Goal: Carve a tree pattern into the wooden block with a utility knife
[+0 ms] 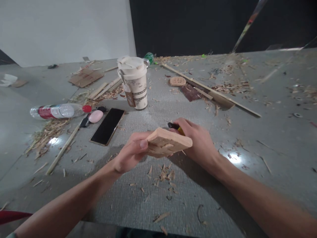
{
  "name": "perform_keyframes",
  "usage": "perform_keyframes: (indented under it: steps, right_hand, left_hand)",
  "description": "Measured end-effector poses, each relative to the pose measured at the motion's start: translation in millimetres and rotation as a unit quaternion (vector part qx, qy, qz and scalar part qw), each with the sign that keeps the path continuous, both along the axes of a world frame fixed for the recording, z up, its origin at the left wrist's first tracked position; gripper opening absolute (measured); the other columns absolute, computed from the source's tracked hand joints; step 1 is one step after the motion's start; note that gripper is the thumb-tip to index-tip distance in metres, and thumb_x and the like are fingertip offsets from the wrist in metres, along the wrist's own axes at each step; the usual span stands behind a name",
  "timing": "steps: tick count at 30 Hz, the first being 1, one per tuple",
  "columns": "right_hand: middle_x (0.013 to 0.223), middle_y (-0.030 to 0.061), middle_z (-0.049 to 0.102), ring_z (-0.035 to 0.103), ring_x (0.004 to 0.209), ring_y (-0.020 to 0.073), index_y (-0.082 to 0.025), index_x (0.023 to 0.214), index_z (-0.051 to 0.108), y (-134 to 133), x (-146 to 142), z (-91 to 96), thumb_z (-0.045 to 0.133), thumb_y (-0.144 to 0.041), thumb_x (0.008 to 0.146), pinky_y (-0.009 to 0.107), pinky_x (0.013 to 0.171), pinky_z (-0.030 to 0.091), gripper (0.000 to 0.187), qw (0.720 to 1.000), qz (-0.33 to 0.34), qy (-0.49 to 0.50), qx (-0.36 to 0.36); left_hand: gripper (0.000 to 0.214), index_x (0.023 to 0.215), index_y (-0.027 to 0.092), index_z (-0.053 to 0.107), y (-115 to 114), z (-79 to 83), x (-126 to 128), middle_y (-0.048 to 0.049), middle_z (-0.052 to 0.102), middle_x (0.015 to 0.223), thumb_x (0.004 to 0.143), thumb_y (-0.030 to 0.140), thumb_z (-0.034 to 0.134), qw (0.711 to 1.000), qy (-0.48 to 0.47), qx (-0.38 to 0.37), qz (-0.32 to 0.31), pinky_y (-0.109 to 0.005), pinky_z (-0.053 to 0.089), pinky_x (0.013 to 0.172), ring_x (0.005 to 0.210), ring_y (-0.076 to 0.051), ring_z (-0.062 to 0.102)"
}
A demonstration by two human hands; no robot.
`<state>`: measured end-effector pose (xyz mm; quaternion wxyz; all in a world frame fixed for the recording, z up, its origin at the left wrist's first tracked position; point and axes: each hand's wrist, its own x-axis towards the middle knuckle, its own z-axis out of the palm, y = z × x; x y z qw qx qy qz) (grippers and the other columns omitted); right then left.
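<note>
Near the middle of the view, my left hand [133, 148] grips a pale block of wood [168, 142] by its left end, thumb on the near face. The block is tilted, and its near face looks rough and cut. My right hand [195, 138] is closed around a black-and-yellow utility knife [181, 131], just behind the block's right end. Most of the knife is hidden by the fingers and the wood. Wood shavings [166, 173] lie on the grey table [138, 205] below the block.
A lidded cup [135, 84] stands behind my hands. To the left lie a phone [108, 126], a pink oval object [96, 116], a plastic bottle [61, 111] and a thin stick [63, 148]. Back right are a carved wooden piece [177, 81], a brown sheet [190, 93] and a long strip [237, 105].
</note>
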<state>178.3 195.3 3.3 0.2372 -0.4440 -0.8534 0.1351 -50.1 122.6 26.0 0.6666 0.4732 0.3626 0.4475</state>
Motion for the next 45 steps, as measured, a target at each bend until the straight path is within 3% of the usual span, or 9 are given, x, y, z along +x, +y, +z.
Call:
perform_keyframes:
  steps: [3, 7, 14, 18, 21, 24, 30, 34, 45]
  right_hand:
    - [0.099, 0.0094, 0.073, 0.063, 0.076, 0.0192, -0.02, 0.106, 0.064, 0.0, 0.3, 0.2, 0.042, -0.039, 0.112, 0.032, 0.061, 0.035, 0.029, 1.0, 0.016, 0.015, 0.011]
    - [0.091, 0.0068, 0.069, 0.058, 0.069, 0.0174, -0.021, 0.102, 0.063, 0.8, 0.7, 1.0, 0.043, -0.041, 0.112, 0.033, 0.059, 0.034, 0.031, 0.998, -0.01, 0.041, 0.038]
    - [0.083, 0.0033, 0.068, 0.059, 0.069, 0.0171, -0.021, 0.105, 0.063, -1.5, 1.4, 7.6, 0.049, -0.036, 0.112, 0.032, 0.06, 0.038, 0.022, 0.991, -0.016, 0.093, 0.097]
    - [0.084, 0.0025, 0.067, 0.061, 0.072, 0.0157, -0.02, 0.108, 0.063, -6.0, 0.9, 12.9, 0.05, -0.031, 0.111, 0.03, 0.063, 0.043, 0.017, 0.982, 0.062, 0.115, 0.132]
    - [0.088, 0.0028, 0.069, 0.06, 0.07, 0.0138, -0.019, 0.109, 0.064, -8.8, -0.3, 15.3, 0.053, -0.031, 0.111, 0.028, 0.063, 0.045, 0.017, 0.975, 0.137, 0.111, 0.133]
    - [0.09, 0.0036, 0.07, 0.06, 0.069, 0.0135, -0.018, 0.107, 0.065, -10.6, -1.2, 16.4, 0.052, -0.032, 0.111, 0.028, 0.061, 0.046, 0.02, 0.971, 0.184, 0.081, 0.132]
    - [0.092, 0.0054, 0.071, 0.064, 0.073, 0.016, -0.016, 0.107, 0.066, -12.0, -1.0, 16.1, 0.05, -0.029, 0.11, 0.03, 0.063, 0.047, 0.022, 0.969, 0.191, 0.05, 0.151]
    - [0.093, 0.0058, 0.071, 0.064, 0.074, 0.0166, -0.015, 0.108, 0.067, -11.9, -0.9, 15.1, 0.05, -0.03, 0.109, 0.031, 0.062, 0.045, 0.023, 0.968, 0.198, 0.037, 0.152]
    - [0.089, 0.0049, 0.072, 0.062, 0.068, 0.0164, -0.015, 0.107, 0.068, -11.7, -1.6, 19.9, 0.048, -0.022, 0.104, 0.032, 0.06, 0.043, 0.021, 0.959, 0.209, 0.017, 0.19]
  left_hand:
    - [0.075, 0.136, 0.019, 0.073, 2.8, -1.8, 0.6, -0.019, 0.077, 0.131, 0.085, 0.074, 0.068, 1.0, 0.011, 0.024, -0.012, -0.052, 0.064, 0.095, 0.11, -0.036, 0.077]
    - [0.079, 0.167, 0.027, 0.042, 5.9, -9.4, 2.7, -0.0172, 0.067, 0.145, 0.099, 0.065, 0.057, 0.998, 0.01, 0.056, -0.003, -0.049, 0.062, 0.101, 0.116, -0.03, 0.072]
    - [0.081, 0.174, 0.036, 0.008, 8.6, -17.6, 6.4, -0.0174, 0.06, 0.144, 0.106, 0.053, 0.049, 0.985, 0.112, 0.122, 0.056, -0.034, 0.061, 0.078, 0.103, -0.022, 0.07]
    - [0.08, 0.173, 0.039, 0.016, 10.5, -17.4, 3.5, -0.0109, 0.063, 0.134, 0.104, 0.042, 0.057, 0.972, 0.173, 0.133, 0.091, -0.031, 0.059, 0.077, 0.094, -0.017, 0.067]
    - [0.082, 0.171, 0.04, 0.027, 10.6, -16.0, 2.2, -0.0073, 0.064, 0.128, 0.099, 0.033, 0.066, 0.961, 0.213, 0.124, 0.122, -0.038, 0.058, 0.093, 0.101, -0.018, 0.064]
    - [0.086, 0.169, 0.039, 0.033, 10.0, -14.6, 2.9, -0.0089, 0.057, 0.145, 0.094, 0.038, 0.075, 0.963, 0.211, 0.112, 0.125, -0.051, 0.051, 0.113, 0.123, -0.026, 0.06]
    - [0.106, 0.172, 0.035, 0.023, 10.8, -14.2, 4.8, -0.0136, 0.043, 0.162, 0.086, 0.055, 0.081, 0.964, 0.219, 0.122, 0.092, -0.066, 0.035, 0.127, 0.147, -0.039, 0.045]
    - [0.113, 0.172, 0.033, 0.022, 10.9, -14.9, 5.6, -0.015, 0.041, 0.162, 0.081, 0.052, 0.086, 0.942, 0.285, 0.148, 0.095, -0.069, 0.03, 0.129, 0.151, -0.042, 0.04]
    - [0.071, 0.162, 0.038, 0.035, 7.8, -13.9, 3.9, -0.0096, 0.049, 0.158, 0.101, 0.049, 0.069, 0.898, 0.347, 0.259, 0.073, -0.057, 0.039, 0.125, 0.147, -0.032, 0.046]
